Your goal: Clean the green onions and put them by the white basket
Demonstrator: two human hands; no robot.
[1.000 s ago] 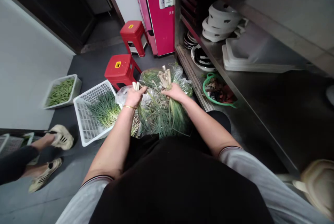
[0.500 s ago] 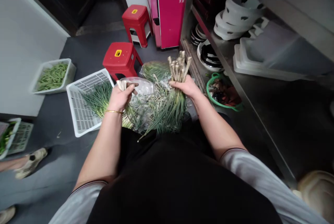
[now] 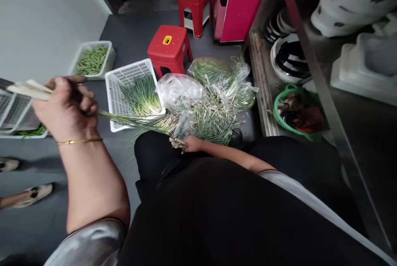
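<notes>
My left hand (image 3: 66, 106) is raised at the left, fingers wrapped round a few chive stalks (image 3: 27, 89) whose pale ends stick out to the left and whose green leaves trail right towards the white slotted basket (image 3: 114, 92). My right hand (image 3: 192, 144) is low by my knee, closed on the root end of a bunch of chives (image 3: 178, 143). In front of it lies a loose heap of chives (image 3: 214, 119) on clear plastic bags (image 3: 178, 90). Sorted chives (image 3: 141, 96) lie in the white basket.
Two red stools (image 3: 169, 46) stand behind the basket, beside a pink cabinet (image 3: 242, 5). A white tub of green beans (image 3: 91, 59) sits by the wall. A green basket (image 3: 293, 111) and stacked dishes (image 3: 290, 57) are on the steel shelf at right. Another person's feet (image 3: 31, 193) show at left.
My left hand has swung up and out to the left with a few stalks. My right hand has dropped from holding the bunch upright down to my knee. The view has turned left.
</notes>
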